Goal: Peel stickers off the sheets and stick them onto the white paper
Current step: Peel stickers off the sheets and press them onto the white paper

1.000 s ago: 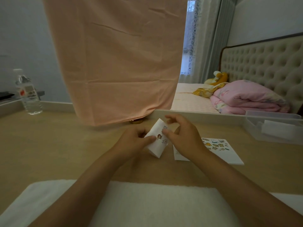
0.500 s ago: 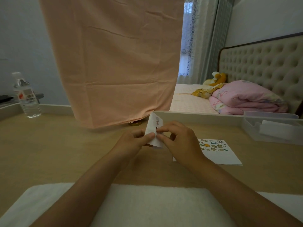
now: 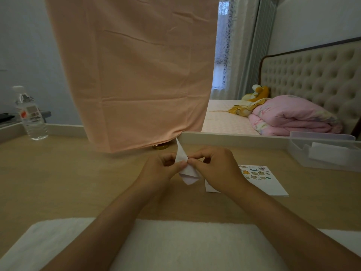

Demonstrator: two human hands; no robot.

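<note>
A small white sticker sheet point(image 3: 186, 172) is held up above the wooden table, tilted edge-on so its printed side is hidden. My left hand point(image 3: 160, 169) pinches it from the left with thumb and fingers. My right hand point(image 3: 216, 169) pinches it from the right, thumb and forefinger meeting at its edge. The white paper point(image 3: 267, 182) lies flat on the table just right of my right hand, with several small cartoon stickers point(image 3: 254, 172) along its far part; its left side is hidden by my right hand.
A peach cloth point(image 3: 132, 75) hangs down to the table behind my hands. A water bottle point(image 3: 30, 114) stands far left. A clear plastic box point(image 3: 324, 151) sits at the right edge. A white towel point(image 3: 175, 245) lies along the near edge.
The sticker sheet has turned from face-on, with its stickers showing, to edge-on. My right fingers have closed in from spread to a pinch at the sheet's edge. Both hands stay together.
</note>
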